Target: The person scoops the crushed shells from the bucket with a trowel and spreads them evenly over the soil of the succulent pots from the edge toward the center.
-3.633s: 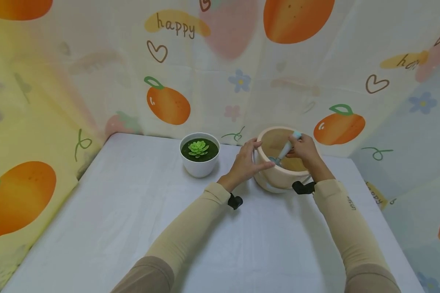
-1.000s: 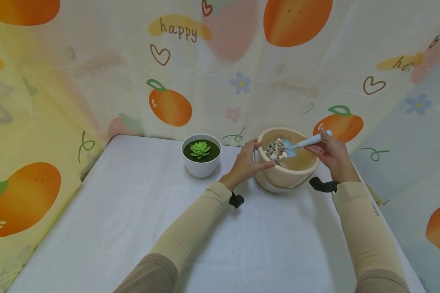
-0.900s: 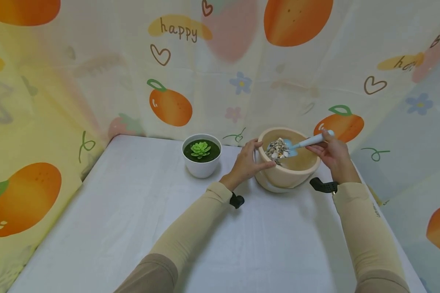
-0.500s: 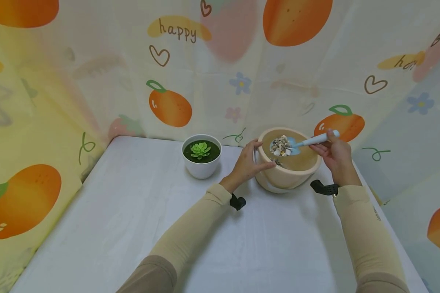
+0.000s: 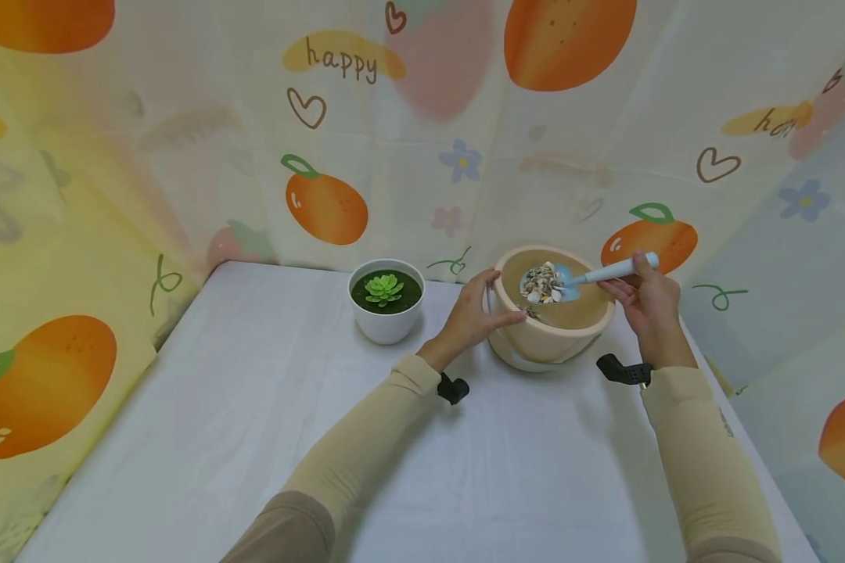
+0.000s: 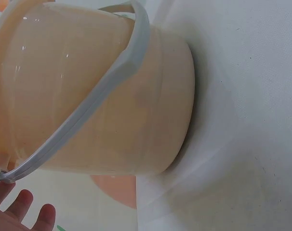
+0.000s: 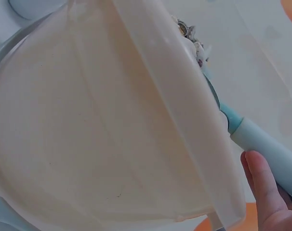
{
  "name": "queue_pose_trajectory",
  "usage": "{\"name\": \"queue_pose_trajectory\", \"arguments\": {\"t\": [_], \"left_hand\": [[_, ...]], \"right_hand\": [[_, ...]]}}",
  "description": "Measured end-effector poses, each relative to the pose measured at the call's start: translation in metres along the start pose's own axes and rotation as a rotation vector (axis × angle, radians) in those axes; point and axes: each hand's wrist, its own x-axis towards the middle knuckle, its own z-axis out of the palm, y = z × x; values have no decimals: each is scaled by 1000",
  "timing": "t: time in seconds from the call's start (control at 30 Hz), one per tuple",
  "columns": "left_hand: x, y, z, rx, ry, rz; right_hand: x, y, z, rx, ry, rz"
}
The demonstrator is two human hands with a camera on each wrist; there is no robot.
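Observation:
In the head view a peach plastic bucket (image 5: pixel 544 344) with a grey handle (image 6: pixel 88 106) stands at the back right of the table. My left hand (image 5: pixel 472 313) holds its left rim, thumb on the near side and fingers farther back. My right hand (image 5: pixel 649 301) grips the pale handle of a small light-blue shovel (image 5: pixel 609 271). Its blade carries a heap of small shells (image 5: pixel 544 283) over the bucket's mouth. A few more shells show inside by my left thumb. In the right wrist view the bucket wall hides most of the blade.
Left of the bucket stands a white pot (image 5: pixel 386 324) with a green succulent (image 5: pixel 383 290). A white cloth covers the table (image 5: pixel 253 407). Close behind and at both sides hangs a fruit-print curtain (image 5: pixel 394 195).
The shovel was down inside the bucket at first; now it is raised, with shells heaped on its blade. Lately it has shifted slightly right. My left hand stays on the rim.

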Motion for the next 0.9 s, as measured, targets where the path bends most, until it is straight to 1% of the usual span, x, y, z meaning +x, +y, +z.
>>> {"name": "queue_pose_trajectory", "arguments": {"t": [0.23, 0.33, 0.5, 0.7, 0.9], "left_hand": [[-3, 0, 0, 23, 6, 24], [-4, 1, -1, 30, 6, 29], [-6, 3, -1, 34, -3, 18], [-6, 1, -3, 51, -2, 43], [-7, 2, -3, 53, -1, 58]], "right_hand": [[-3, 2, -4, 11, 37, -6], [-4, 3, -5, 9, 34, -11], [-5, 3, -5, 6, 22, -24], [-6, 4, -3, 17, 13, -43], [-6, 5, -2, 8, 32, -52]]}}
